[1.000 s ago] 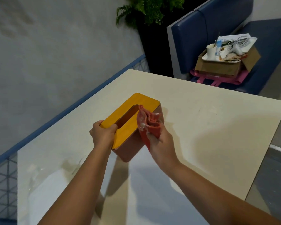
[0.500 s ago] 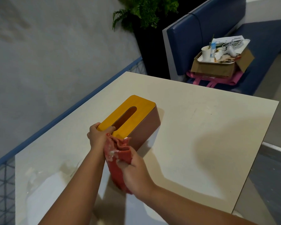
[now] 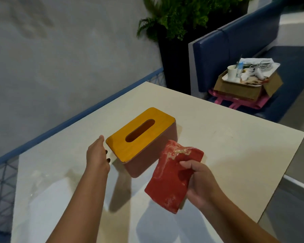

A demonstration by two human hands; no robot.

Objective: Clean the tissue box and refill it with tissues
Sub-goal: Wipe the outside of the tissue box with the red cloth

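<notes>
Your right hand [image 3: 200, 179] grips a red cloth [image 3: 170, 176] smeared with pale residue, fingers curled round its upper edge. Your left hand [image 3: 96, 156] is held flat with straight fingers just beside the near-left corner of the tissue box [image 3: 142, 137], though contact is unclear. The box stands upright on the cream table [image 3: 235, 146] just beyond both hands, yellow slotted lid on. Past the table's far edge, a cardboard box [image 3: 242, 92] sits on a blue bench [image 3: 235, 50] beside a potted plant [image 3: 179, 13].
</notes>
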